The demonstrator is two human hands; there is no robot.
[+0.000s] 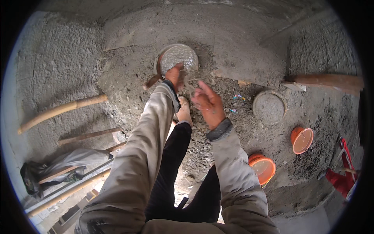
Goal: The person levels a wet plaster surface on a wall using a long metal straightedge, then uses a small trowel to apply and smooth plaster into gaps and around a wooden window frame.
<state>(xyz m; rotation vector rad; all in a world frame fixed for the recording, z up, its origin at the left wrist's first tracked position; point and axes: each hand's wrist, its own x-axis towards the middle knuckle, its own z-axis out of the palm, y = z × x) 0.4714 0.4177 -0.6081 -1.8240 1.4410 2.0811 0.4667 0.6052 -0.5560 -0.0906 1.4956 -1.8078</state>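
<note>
A round pan [180,54] filled with wet grey mortar stands on the ground ahead of me. My left hand [175,75] is closed at the pan's near rim; its fingers are mostly hidden, so I cannot tell what it grips. By the pan's left side a tool's wooden handle [152,82] sticks out; its working end is not clear. To the right and nearer, my right hand [209,104] hovers open over the rubble, fingers apart and slightly blurred, with nothing visible in it. Below the left hand shows a bare foot [184,111].
Right of me lie a second mortar-filled pan [269,108] and two orange buckets [302,140]. A wooden beam [325,82] juts from the right. Along the left are a bamboo pole [64,113], a wooden stick [89,135] and a grey cloth [74,160]. Red fabric [343,177] lies far right.
</note>
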